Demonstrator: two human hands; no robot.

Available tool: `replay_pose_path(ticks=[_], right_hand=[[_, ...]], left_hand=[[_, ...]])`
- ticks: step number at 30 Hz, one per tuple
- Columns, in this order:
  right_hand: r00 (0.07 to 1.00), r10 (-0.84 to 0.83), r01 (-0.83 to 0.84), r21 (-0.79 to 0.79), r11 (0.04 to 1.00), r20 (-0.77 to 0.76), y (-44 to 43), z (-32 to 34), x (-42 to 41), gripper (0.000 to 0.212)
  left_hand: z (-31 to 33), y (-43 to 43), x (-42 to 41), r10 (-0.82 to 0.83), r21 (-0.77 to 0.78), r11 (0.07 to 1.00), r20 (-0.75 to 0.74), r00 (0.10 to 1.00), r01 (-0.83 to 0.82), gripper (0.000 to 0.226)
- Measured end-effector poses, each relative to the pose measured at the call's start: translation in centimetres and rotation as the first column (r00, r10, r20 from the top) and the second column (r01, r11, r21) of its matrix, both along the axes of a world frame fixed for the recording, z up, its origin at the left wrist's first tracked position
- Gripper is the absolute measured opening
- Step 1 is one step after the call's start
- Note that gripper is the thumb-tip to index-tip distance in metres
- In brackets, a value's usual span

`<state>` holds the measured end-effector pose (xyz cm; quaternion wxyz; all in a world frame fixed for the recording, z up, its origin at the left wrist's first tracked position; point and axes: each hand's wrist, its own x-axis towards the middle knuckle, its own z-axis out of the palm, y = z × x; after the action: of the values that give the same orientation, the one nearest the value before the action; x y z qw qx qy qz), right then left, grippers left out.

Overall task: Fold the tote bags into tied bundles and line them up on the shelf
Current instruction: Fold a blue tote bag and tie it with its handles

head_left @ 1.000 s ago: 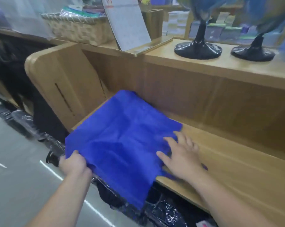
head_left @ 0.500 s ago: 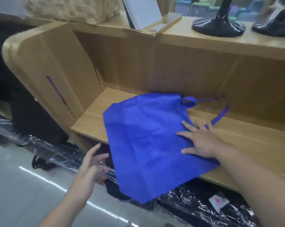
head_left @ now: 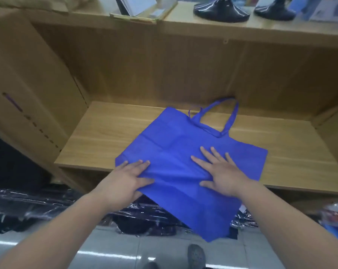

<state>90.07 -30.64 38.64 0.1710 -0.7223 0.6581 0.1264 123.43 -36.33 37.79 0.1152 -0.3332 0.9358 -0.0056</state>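
Both palms flat, fingers spread: left hand on tote bag corner, right hand mid-panel. Smooth outward from palms before folding; handles beyond fingertips, near corner overhangs shelf.

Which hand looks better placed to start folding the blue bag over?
Probably the left hand: it rests on the left edge of the blue tote bag, ready to fold it over, while the right hand lies flat mid-bag, pinning it.

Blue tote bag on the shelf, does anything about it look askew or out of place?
Yes: the blue tote bag lies skewed on the shelf, its near corner hanging off the front edge.
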Motion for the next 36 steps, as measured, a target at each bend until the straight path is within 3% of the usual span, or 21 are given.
replay_pose_path(ticks=[2,4,6,8,10,12,13,14,16,18,20,23,26,30,36], right_hand=[[0.998,0.028,-0.030,-0.038,0.999,-0.057,-0.6,0.4,-0.2,0.091],[0.999,0.022,-0.026,-0.152,0.988,-0.031,-0.3,0.8,0.2,0.084],[0.990,-0.022,0.069,-0.341,0.937,0.139,0.5,1.2,0.4,0.066],[0.914,-0.057,0.243,-0.430,0.869,0.401,1.3,2.2,-0.3,0.063],[0.777,-0.047,0.310,-0.316,0.897,0.628,2.1,4.2,-2.3,0.070],[0.659,-0.060,0.214,-0.110,0.971,0.750,2.9,6.8,-4.7,0.070],[0.684,-0.061,0.156,-0.064,0.986,0.727,3.0,7.7,-5.9,0.066],[0.765,-0.031,0.098,-0.068,0.993,0.644,2.9,8.1,-7.0,0.063],[0.916,0.032,0.013,-0.109,0.994,0.401,2.2,7.2,-8.9,0.066],[0.967,-0.006,0.030,-0.090,0.995,0.255,1.6,5.3,-10.4,0.069],[0.977,-0.052,0.068,-0.070,0.995,0.208,1.3,3.5,-12.1,0.059],[0.928,-0.202,0.218,-0.018,0.976,0.313,1.6,2.6,-14.6,0.040],[0.853,-0.249,0.286,-0.012,0.958,0.459,2.0,2.6,-17.3,0.015],[0.789,-0.285,0.375,-0.061,0.925,0.544,2.5,2.3,-20.8,0.037],[0.787,-0.330,0.492,-0.206,0.846,0.522,2.9,0.1,-19.5,0.057]], left_hand=[[-0.5,0.4,-0.6,0.033,-0.095,0.995,-0.096,0.995,-0.042,0.027],[-0.6,1.0,-1.7,0.135,-0.114,0.981,-0.199,0.971,-0.160,0.026],[-0.5,2.0,-2.8,0.241,-0.099,0.954,-0.311,0.919,-0.284,0.037],[-0.1,3.4,-3.7,0.376,-0.034,0.902,-0.425,0.823,-0.430,0.036],[0.4,4.3,-4.6,0.465,-0.007,0.844,-0.490,0.737,-0.536,0.028],[0.9,4.3,-5.6,0.495,-0.004,0.813,-0.524,0.693,-0.583,0.019],[1.2,4.1,-6.2,0.495,-0.008,0.810,-0.525,0.692,-0.586,0.017],[1.3,3.7,-6.7,0.488,-0.028,0.813,-0.513,0.706,-0.582,0.020],[1.5,3.1,-7.8,0.462,-0.049,0.834,-0.482,0.745,-0.549,0.036],[1.3,2.7,-8.6,0.427,-0.046,0.863,-0.462,0.777,-0.502,0.042],[1.4,2.4,-9.5,0.441,-0.012,0.867,-0.448,0.778,-0.498,0.038],[2.0,1.5,-10.0,0.550,0.170,0.824,-0.467,0.693,-0.540,0.018],[2.8,0.7,-10.1,0.620,0.353,0.784,-0.497,0.608,-0.511,0.006],[1.8,-0.5,-10.3,0.720,0.531,0.692,-0.562,0.408,-0.489,0.017],[0.3,-0.8,-11.6,0.725,0.552,0.685,-0.582,0.369,-0.475,0.017]])
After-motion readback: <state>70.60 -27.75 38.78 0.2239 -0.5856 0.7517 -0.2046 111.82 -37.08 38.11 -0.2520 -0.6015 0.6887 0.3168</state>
